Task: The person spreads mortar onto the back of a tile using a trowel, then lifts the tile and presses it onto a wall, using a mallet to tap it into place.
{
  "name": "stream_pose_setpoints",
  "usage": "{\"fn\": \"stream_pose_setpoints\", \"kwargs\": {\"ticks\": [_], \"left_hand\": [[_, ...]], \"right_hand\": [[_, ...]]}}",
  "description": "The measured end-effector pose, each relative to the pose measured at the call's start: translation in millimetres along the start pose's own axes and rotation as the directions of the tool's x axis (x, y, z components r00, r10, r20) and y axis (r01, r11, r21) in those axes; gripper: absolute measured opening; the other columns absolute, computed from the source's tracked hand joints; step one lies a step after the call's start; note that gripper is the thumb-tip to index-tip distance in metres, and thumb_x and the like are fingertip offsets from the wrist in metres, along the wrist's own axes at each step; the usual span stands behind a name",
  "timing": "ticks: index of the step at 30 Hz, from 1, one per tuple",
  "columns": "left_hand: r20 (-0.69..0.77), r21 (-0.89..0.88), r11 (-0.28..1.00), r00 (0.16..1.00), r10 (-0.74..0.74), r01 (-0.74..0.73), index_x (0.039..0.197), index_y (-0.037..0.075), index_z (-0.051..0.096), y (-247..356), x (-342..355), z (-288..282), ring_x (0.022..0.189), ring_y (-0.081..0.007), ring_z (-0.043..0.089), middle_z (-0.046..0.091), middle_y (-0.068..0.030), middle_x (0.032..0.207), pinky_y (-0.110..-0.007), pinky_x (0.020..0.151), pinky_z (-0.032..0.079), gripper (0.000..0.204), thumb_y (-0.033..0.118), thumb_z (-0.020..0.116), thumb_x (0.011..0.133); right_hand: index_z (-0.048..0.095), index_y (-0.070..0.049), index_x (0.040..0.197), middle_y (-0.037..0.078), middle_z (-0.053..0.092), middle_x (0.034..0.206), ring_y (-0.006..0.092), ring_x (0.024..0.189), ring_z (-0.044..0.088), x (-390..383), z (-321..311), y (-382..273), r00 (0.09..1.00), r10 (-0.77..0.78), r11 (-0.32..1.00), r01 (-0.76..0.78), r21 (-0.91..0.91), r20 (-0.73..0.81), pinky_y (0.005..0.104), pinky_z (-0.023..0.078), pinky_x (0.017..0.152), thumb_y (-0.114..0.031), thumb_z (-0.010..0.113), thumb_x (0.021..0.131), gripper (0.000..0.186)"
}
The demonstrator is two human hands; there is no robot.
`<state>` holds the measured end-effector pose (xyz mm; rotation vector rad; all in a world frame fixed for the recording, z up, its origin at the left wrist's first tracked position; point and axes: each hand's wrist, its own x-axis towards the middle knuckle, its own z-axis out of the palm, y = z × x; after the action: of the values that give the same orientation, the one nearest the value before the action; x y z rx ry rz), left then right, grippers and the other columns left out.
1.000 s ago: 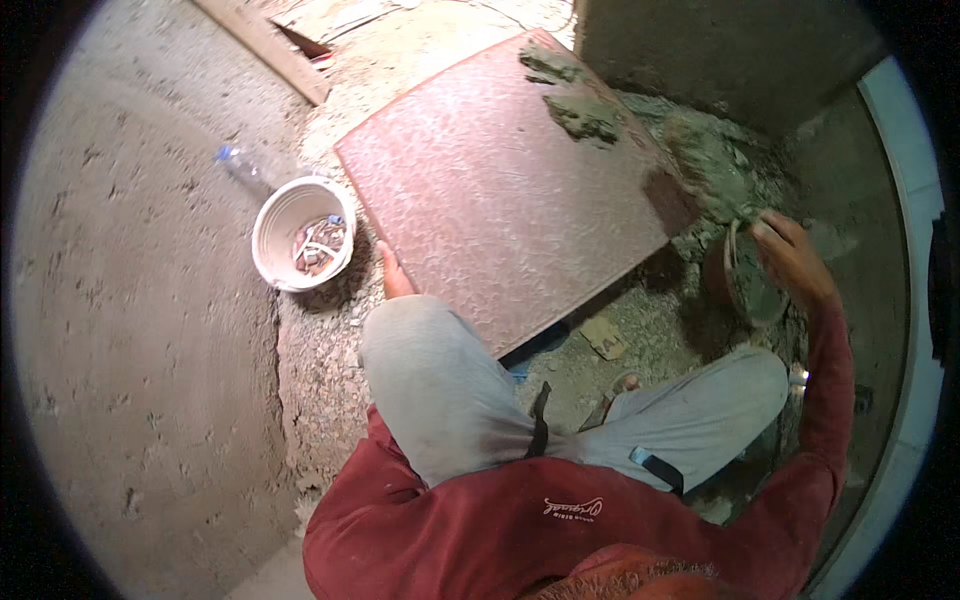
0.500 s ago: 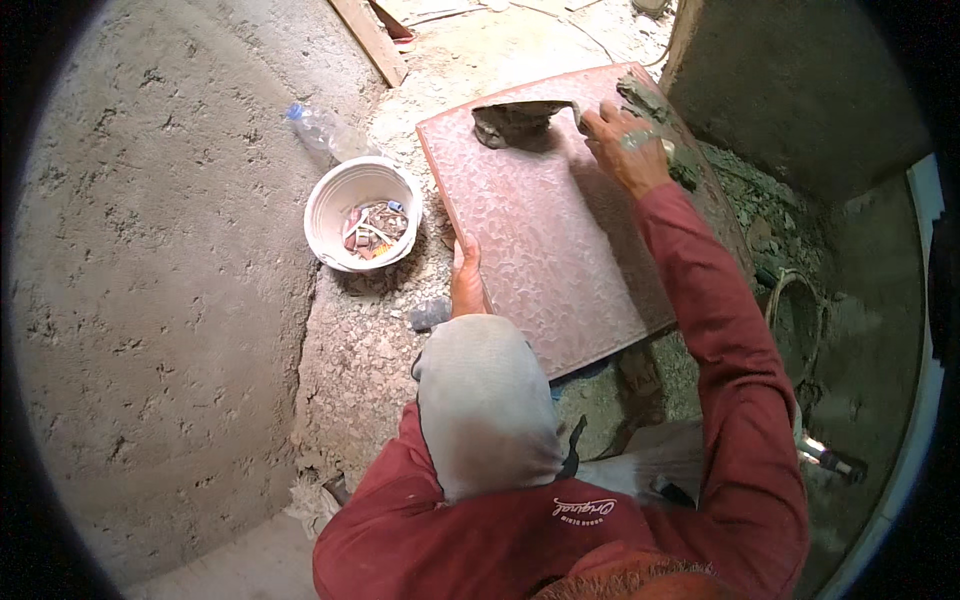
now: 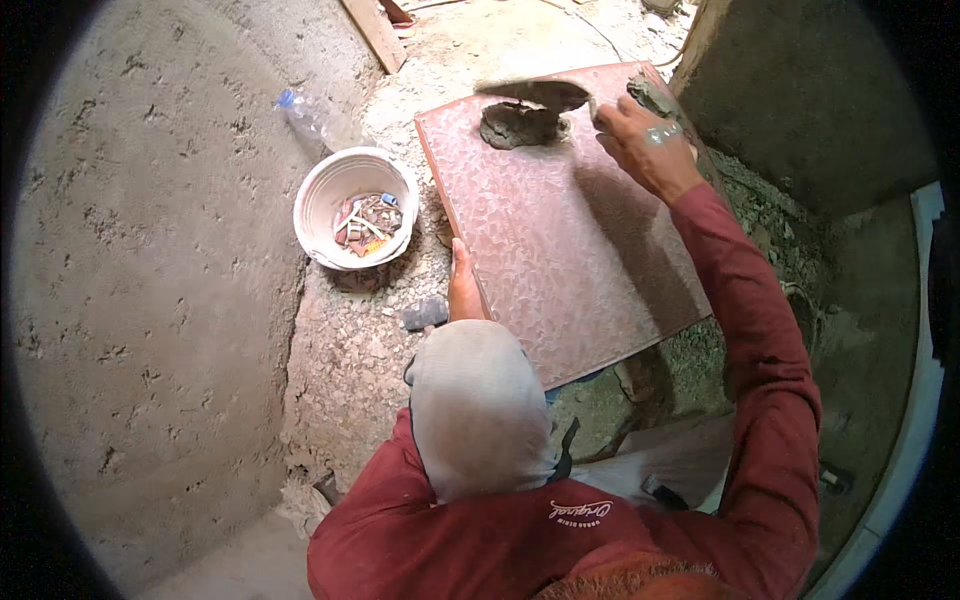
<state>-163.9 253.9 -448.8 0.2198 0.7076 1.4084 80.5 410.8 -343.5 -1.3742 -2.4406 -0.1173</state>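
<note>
A large pinkish square tile [image 3: 570, 230] rests at a slant before me. My left hand [image 3: 466, 285] grips its left edge beside my raised knee. My right hand [image 3: 650, 145], smeared with grey paste on its back, is closed on the handle of a trowel [image 3: 540, 92] near the tile's far edge. Just under the blade sits a lump of wet grey mortar [image 3: 515, 128], with a second smear [image 3: 648, 92] at the tile's far right corner.
A white bucket [image 3: 318, 205] of small scraps stands left of the tile, with a plastic bottle [image 3: 315, 125] behind it. Rough concrete walls [image 3: 160, 300] flank me. A wooden plank [image 3: 370, 30] leans at the back left; rubble [image 3: 350, 340] covers the ground.
My right hand has moved from a container at the right up over the tile with the trowel, and mortar now lies near its upper left. The trowel has since risen slightly.
</note>
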Motion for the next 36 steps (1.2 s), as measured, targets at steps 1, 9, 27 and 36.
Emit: {"fn": "stream_pose_setpoints", "kwargs": {"ticks": [1, 9, 27, 36], "left_hand": [[0.015, -0.026, 0.999, 1.000, -0.022, 0.022, 0.152, 0.006, 0.039, 2.4, -0.4, 6.0, 0.127, -0.0321, 0.057, 0.053, -0.0163, 0.144, -0.048, 0.108, 0.046, 0.071, 0.060, 0.036, 0.106], [0.080, -0.103, 0.992, 0.995, -0.061, 0.070, 0.154, 0.006, 0.036, 6.9, -2.3, 1.8, 0.127, -0.0339, 0.057, 0.053, -0.0182, 0.144, -0.050, 0.108, 0.047, 0.077, 0.064, 0.033, 0.104], [0.005, -0.060, 0.998, 0.999, -0.031, 0.031, 0.154, 0.006, 0.038, 0.1, 5.2, -4.7, 0.130, -0.0304, 0.053, 0.051, -0.0143, 0.147, -0.046, 0.111, 0.042, 0.077, 0.065, 0.034, 0.104], [-0.022, -0.037, 0.999, 1.000, -0.009, 0.008, 0.152, 0.006, 0.039, 1.0, 4.1, -1.7, 0.128, -0.0296, 0.055, 0.053, -0.0138, 0.144, -0.046, 0.110, 0.043, 0.075, 0.064, 0.036, 0.104]], "right_hand": [[0.057, -0.006, 0.104, 0.015, 0.059, 0.089, 0.0288, 0.077, 0.064, -6.1, 10.8, 11.7, 0.986, -0.033, 0.986, 0.058, 0.155, -0.164, 0.0422, 0.053, 0.067, -0.033, 0.056, 0.103, 0.027], [0.057, -0.006, 0.107, 0.003, 0.053, 0.076, 0.0111, 0.054, 0.053, -30.2, -10.8, 4.6, 0.603, 0.228, 0.418, -0.770, 0.483, 0.764, 0.0270, 0.045, 0.044, -0.049, 0.050, 0.104, 0.043], [0.057, -0.007, 0.103, 0.012, 0.064, 0.077, 0.0249, 0.059, 0.064, 3.7, 3.0, -21.3, 0.985, -0.130, 0.971, 0.150, -0.186, 0.115, 0.0410, 0.050, 0.049, -0.027, 0.059, 0.102, 0.020], [0.056, -0.005, 0.108, 0.011, 0.059, 0.068, 0.0201, 0.052, 0.060, 2.0, 30.3, 18.9, 0.972, -0.236, 0.952, 0.232, -0.202, 0.006, 0.0360, 0.048, 0.041, -0.033, 0.052, 0.105, 0.029]]}}
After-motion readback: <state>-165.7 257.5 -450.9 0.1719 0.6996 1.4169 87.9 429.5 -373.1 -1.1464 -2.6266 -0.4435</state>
